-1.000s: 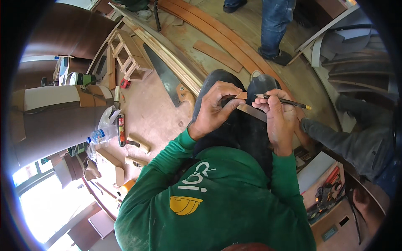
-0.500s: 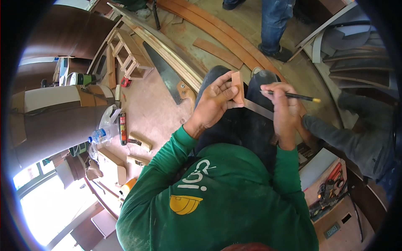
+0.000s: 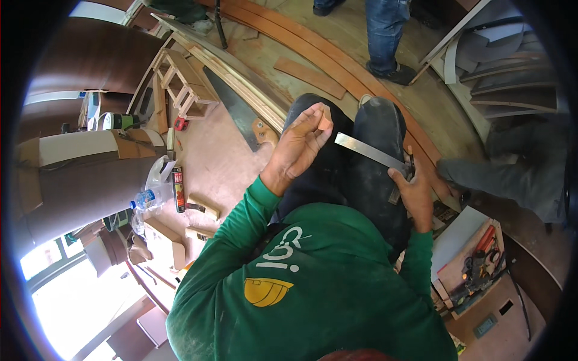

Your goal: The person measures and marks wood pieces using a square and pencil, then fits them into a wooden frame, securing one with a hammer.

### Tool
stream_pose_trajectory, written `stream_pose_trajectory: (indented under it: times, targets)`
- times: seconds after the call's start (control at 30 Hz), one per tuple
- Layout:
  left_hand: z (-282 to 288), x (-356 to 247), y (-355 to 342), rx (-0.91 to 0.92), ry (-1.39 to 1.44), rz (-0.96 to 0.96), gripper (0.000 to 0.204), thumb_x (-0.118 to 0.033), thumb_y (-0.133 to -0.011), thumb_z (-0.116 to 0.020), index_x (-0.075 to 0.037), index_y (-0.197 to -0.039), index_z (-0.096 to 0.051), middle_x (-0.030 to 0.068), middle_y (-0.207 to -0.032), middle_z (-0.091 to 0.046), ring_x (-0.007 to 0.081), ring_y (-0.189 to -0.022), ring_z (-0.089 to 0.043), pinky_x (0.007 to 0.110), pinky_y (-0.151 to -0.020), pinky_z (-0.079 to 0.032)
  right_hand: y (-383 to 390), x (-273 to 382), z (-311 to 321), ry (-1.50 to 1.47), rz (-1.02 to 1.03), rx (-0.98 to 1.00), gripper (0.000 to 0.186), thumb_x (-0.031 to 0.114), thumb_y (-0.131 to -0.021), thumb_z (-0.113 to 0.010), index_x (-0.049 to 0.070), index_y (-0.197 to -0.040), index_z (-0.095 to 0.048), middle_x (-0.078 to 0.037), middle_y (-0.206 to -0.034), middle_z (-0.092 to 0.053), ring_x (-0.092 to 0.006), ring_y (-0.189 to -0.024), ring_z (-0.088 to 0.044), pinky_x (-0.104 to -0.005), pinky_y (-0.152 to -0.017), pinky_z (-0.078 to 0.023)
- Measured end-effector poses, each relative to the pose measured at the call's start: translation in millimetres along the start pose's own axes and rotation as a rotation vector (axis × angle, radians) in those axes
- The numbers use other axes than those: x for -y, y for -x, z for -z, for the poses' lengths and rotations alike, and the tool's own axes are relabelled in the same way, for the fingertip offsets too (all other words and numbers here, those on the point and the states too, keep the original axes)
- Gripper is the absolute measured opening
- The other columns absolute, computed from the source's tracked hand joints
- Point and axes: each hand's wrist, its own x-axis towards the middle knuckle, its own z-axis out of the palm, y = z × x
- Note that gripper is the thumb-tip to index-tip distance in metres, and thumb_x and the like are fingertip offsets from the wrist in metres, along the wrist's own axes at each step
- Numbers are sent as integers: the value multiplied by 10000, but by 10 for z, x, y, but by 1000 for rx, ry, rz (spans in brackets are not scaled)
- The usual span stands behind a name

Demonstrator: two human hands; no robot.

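Observation:
Above my knees, my left hand [image 3: 301,141] pinches a small light-brown wooden block [image 3: 326,118] between thumb and fingers, with its end turned up. My right hand [image 3: 418,194] is closed on a try square, whose bare metal blade [image 3: 368,149] points left across my right thigh. Part of its darker stock shows beside my thumb. A dark pencil [image 3: 411,161] sticks up by the right fingers, mostly hidden. Between the blade's tip and the block there is a gap.
Left of me lie a handsaw [image 3: 232,105], a red tape measure [image 3: 180,123], a sealant tube [image 3: 179,189] and a plastic bottle [image 3: 142,199]. Long curved wooden strips [image 3: 313,45] cross the floor ahead. A toolbox [image 3: 475,265] sits at right. Another person's jeans [image 3: 385,36] show ahead.
My right hand has moved down and right, drawing the try square away from the block. The pencil has swung from lying across to upright. My left hand has turned the block end-up.

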Motion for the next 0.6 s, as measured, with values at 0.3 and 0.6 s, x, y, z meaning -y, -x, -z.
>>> stream_pose_trajectory:
  times: [0.3,0.6]
  targets:
    - [144,19,-191,-50,31,-12,225,-124,-1089,-606,-27,-1291,-629,78,-1187,-669,168,-1093,-668,282,-970,-588,27,-312,432,-528,-247,-36,402,307,-1004,-768,-19,-1220,-671,5,-862,-594,-93,-705,-537,-262,-658,-454]
    - [-78,230,-219,57,-339,-67,307,-147,-1067,-662,-8,-1331,-592,58,-1218,-668,168,-1140,-668,365,-1027,-572,12,507,61,-695,-29,81,461,226,-1054,-677,-36,-1425,-601,9,-858,-582,-45,-690,-490,-226,-613,-420]
